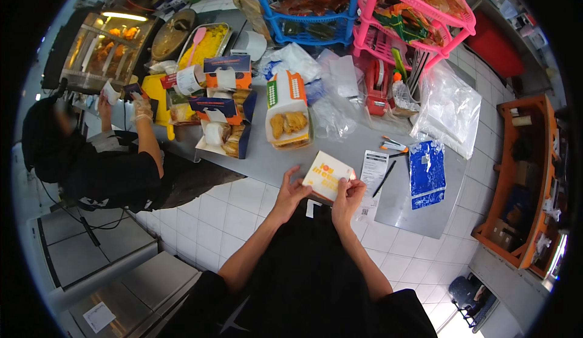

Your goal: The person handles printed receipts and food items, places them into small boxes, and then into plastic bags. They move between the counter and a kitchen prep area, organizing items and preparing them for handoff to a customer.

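Between my hands, just above the near edge of the table, is a small flat cream carton [327,172] with yellow and orange print. My right hand [348,197] grips its lower right corner, thumb on top. At the opposite side, my left hand [291,193] holds the carton's left edge between thumb and fingers. Beyond it stands an open box of fried chicken [289,124] with a green and orange patterned lid. A printed receipt [373,177] and a black pen [384,179] lie to the right of my right hand.
A co-worker [91,156] at the left handles a small carton with gloved hands. Filled boxes [228,110] stand nearby, before a tray of yellow rice [209,45]. A blue rack [306,10], a pink rack [419,19], plastic bags [448,107] and a blue packet [427,174] crowd the table.
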`<state>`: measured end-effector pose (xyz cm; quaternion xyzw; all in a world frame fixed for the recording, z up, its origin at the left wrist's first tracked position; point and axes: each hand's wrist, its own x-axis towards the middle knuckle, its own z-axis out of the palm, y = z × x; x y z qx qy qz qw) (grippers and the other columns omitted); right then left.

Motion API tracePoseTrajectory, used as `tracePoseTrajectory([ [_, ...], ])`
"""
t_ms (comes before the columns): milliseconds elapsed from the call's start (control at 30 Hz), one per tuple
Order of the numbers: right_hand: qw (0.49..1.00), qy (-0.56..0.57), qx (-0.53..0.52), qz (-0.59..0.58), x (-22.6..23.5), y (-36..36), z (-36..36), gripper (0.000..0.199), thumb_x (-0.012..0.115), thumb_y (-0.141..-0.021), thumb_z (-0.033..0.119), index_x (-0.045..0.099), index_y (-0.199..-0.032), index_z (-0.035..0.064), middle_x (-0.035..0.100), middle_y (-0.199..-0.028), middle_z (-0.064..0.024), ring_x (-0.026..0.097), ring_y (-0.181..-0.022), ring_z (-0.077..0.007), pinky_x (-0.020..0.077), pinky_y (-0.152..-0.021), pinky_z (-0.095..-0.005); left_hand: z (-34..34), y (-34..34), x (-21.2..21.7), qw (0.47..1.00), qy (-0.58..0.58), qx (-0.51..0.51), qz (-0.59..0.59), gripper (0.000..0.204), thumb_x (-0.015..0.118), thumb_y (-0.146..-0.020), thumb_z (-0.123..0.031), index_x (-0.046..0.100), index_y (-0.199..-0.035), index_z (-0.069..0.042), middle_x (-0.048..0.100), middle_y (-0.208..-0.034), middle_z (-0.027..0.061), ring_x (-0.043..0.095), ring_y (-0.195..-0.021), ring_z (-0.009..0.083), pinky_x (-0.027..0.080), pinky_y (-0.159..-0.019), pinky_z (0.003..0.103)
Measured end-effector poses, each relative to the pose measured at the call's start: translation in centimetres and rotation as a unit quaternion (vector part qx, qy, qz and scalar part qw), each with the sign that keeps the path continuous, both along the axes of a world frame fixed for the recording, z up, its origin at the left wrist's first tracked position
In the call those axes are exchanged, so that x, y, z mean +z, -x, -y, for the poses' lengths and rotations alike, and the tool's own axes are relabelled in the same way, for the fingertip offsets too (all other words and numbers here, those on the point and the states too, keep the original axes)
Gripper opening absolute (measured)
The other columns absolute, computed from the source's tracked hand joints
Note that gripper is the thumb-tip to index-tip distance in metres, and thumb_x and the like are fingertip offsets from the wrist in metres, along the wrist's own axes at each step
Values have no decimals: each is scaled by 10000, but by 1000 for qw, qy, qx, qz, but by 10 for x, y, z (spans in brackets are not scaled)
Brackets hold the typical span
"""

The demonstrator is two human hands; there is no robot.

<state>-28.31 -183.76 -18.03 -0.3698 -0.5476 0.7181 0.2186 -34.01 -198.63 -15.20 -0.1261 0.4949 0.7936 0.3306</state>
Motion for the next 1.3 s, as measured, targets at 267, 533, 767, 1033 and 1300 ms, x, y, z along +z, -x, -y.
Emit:
tracePoseTrajectory([
  [267, 987, -139, -58, 54, -11, 30, 17, 287, 609, -1018, 137, 385, -1147, 11, 466, -1026, -81, 486, -892, -118, 445, -743, -277, -37, 4, -6, 986, 87, 87, 116, 327, 686, -960, -209, 511, -1206, -81, 640, -1149, 108, 659, -1022, 210, 564, -859, 389],
  [533, 991, -113, -33, 62, -7, 26, 24, 358, 592, -1031, 192, 325, -1178, 5, 444, -1093, -145, 525, -941, -152, 485, -770, -292, -37, -8, 22, 976, 88, -63, 187, 401, 621, -1004, -370, 569, -1277, -80, 661, -1166, 49, 628, -1062, 146, 518, -874, 334],
  [767, 997, -52, -22, 46, -3, 12, 27, 450, 625, -1000, 197, 315, -1210, -52, 420, -1172, -217, 485, -1142, -286, 416, -983, -400, -37, -11, 17, 970, -18, -20, 241, 528, 632, -995, -425, 534, -1370, -66, 640, -1268, 106, 617, -1132, 198, 485, -958, 354],
  [1033, 999, -7, -35, 23, -9, 8, 24, 440, 640, -997, 170, 296, -1197, -19, 424, -1176, -196, 494, -1132, -232, 431, -973, -351, -45, -20, 4, 987, -6, -24, 157, 515, 593, -1023, -401, 538, -1374, -28, 642, -1264, 115, 592, -1180, 195, 446, -1009, 356],
  [1300, 999, 37, -33, 10, -18, 5, 24, 458, 655, -985, 188, 318, -1203, -32, 416, -1177, -197, 470, -1171, -249, 400, -1013, -380, -39, -23, -6, 987, -48, -61, 139, 666, 509, -1041, -469, 439, -1458, 45, 514, -1479, 154, 440, -1386, 241, 289, -1172, 385],
])
